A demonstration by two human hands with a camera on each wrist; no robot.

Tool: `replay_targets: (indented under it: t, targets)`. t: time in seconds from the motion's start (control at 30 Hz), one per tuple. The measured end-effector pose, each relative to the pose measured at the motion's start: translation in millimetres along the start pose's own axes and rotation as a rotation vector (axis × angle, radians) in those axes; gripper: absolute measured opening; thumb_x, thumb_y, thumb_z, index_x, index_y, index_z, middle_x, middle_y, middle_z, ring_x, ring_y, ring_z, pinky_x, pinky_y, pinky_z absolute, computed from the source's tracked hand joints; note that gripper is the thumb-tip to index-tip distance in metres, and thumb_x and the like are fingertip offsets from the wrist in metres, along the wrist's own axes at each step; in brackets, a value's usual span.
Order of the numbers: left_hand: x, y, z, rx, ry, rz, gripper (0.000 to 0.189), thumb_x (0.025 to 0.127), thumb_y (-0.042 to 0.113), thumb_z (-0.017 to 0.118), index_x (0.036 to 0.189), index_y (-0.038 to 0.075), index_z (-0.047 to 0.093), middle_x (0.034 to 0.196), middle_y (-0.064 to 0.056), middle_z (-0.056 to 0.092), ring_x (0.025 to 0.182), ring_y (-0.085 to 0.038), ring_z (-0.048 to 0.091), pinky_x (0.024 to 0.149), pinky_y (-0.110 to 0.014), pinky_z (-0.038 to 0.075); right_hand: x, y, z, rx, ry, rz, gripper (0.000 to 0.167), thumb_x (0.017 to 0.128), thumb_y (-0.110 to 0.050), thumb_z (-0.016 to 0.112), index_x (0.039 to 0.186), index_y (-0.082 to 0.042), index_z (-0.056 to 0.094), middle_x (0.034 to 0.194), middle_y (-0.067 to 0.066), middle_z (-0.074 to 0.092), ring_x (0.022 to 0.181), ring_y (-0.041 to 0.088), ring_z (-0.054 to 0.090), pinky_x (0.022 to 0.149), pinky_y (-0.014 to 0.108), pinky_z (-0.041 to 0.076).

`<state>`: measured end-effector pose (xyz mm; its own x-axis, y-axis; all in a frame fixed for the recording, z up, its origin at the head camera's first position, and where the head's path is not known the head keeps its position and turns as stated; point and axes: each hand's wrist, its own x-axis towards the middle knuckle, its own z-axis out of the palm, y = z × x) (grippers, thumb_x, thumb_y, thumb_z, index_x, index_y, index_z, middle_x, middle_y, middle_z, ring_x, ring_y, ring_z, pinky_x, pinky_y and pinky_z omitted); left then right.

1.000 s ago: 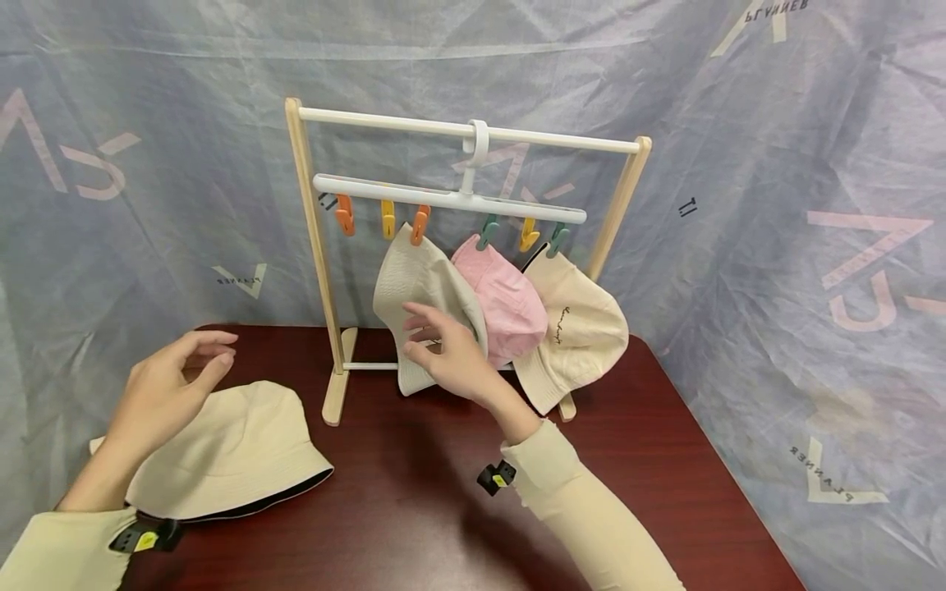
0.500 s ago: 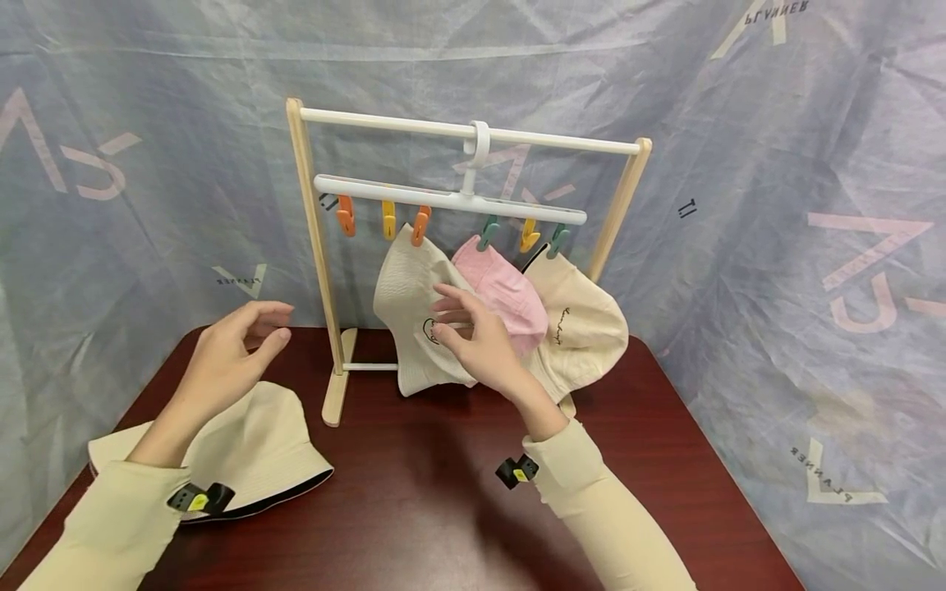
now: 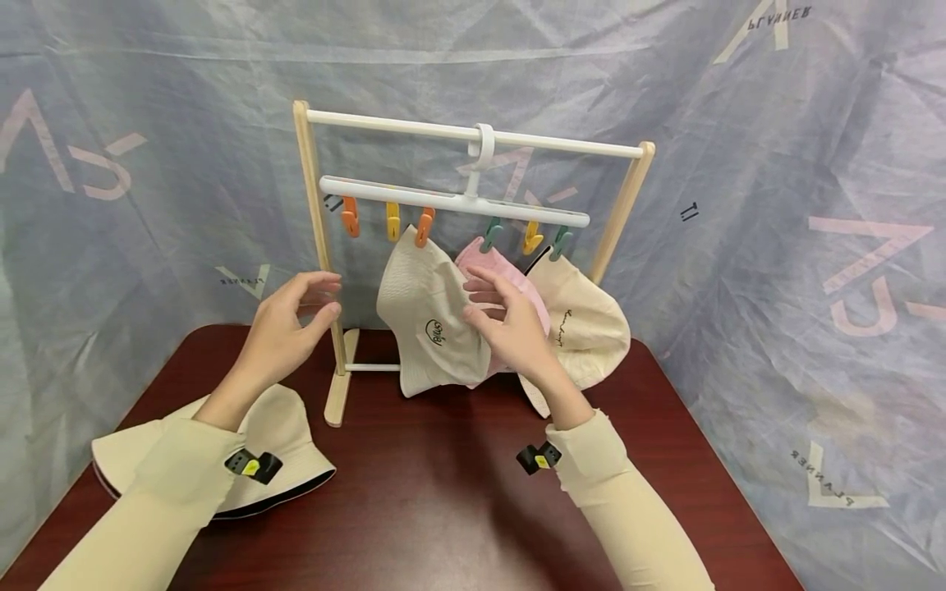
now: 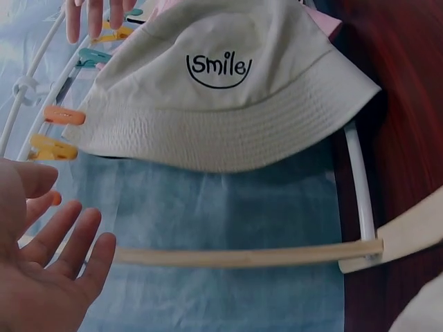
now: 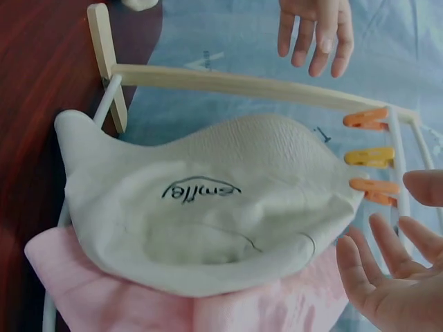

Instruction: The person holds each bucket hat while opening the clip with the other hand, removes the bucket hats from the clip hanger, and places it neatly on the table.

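Note:
My left hand (image 3: 291, 324), empty with fingers loosely bent, is raised in front of the rack's left post. My right hand (image 3: 517, 332), also empty and relaxed, hovers before the pink bucket hat (image 3: 490, 260) and partly covers it. Between the two hands hangs an off-white bucket hat (image 3: 436, 328) with "smile" lettering, its brim held by an orange clip (image 3: 424, 227). At the right a cream bucket hat (image 3: 591, 328) hangs from a green clip (image 3: 562, 244). Another cream bucket hat (image 3: 284, 435) lies on the table, partly behind my left forearm.
A wooden rack (image 3: 624, 209) with a white top rail carries the white clip hanger (image 3: 436, 199). Unused clips include an orange clip (image 3: 350, 217), a yellow clip (image 3: 393, 222) and another yellow clip (image 3: 532, 238). Grey fabric (image 3: 148, 205) surrounds the dark red table (image 3: 443, 509).
My left hand has risen and moved right, from beside the hat on the table to the rack's left post. My right hand has shifted right, uncovering the "smile" lettering.

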<state>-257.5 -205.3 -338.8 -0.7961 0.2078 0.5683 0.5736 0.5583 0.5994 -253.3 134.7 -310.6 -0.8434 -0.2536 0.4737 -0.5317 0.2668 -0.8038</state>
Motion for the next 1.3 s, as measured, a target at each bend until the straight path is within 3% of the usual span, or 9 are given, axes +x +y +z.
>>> replay_targets:
  t: [0.07,0.17,0.47,0.83,1.3]
  targets:
    - [4.0,1.0,4.1,-0.023,-0.005,-0.002,0.041,0.109,0.018,0.063,0.149,0.013,0.057,0.139,-0.012,0.065,0.123,-0.031,0.065,0.105,-0.043,0.052,0.3,0.5,-3.9,-0.006,0.011,0.001,0.056,0.1,-0.005,0.071,0.153,-0.007,0.054,0.137,0.021,0.066,0.124,0.037,0.066,0.105,0.05,0.055]
    - [9.4,1.7,10.3,-0.071,-0.006,-0.019,0.042,0.109,0.018,0.063,0.149,0.012,0.056,0.141,-0.013,0.064,0.126,-0.031,0.063,0.107,-0.049,0.051,2.0,2.5,-8.2,-0.001,0.02,-0.011,0.056,0.099,-0.004,0.072,0.152,-0.004,0.055,0.138,0.02,0.066,0.124,0.038,0.066,0.104,0.051,0.055]
    - [23.0,1.6,28.8,-0.13,0.0,-0.023,0.044,0.108,0.02,0.064,0.149,0.01,0.055,0.147,-0.011,0.06,0.127,-0.03,0.063,0.109,-0.049,0.05,4.4,5.7,-12.7,0.016,0.022,-0.029,0.056,0.098,0.003,0.07,0.152,0.0,0.053,0.143,0.024,0.061,0.128,0.043,0.063,0.106,0.052,0.054]
    - [38.3,0.5,46.0,-0.182,0.026,-0.034,0.042,0.108,0.02,0.064,0.149,0.012,0.055,0.148,-0.015,0.058,0.129,-0.035,0.062,0.112,-0.053,0.048,4.6,10.2,-17.1,-0.004,0.028,-0.027,0.057,0.099,-0.004,0.07,0.153,-0.005,0.053,0.147,0.024,0.059,0.136,0.04,0.057,0.111,0.054,0.05]
    - [56.3,3.8,68.7,-0.23,0.044,-0.106,0.045,0.108,0.023,0.063,0.151,0.011,0.053,0.144,-0.013,0.062,0.128,-0.032,0.062,0.112,-0.049,0.048,3.0,12.1,-18.7,0.009,0.035,-0.011,0.056,0.1,-0.009,0.072,0.153,-0.004,0.053,0.148,0.024,0.059,0.137,0.042,0.056,0.111,0.056,0.049]
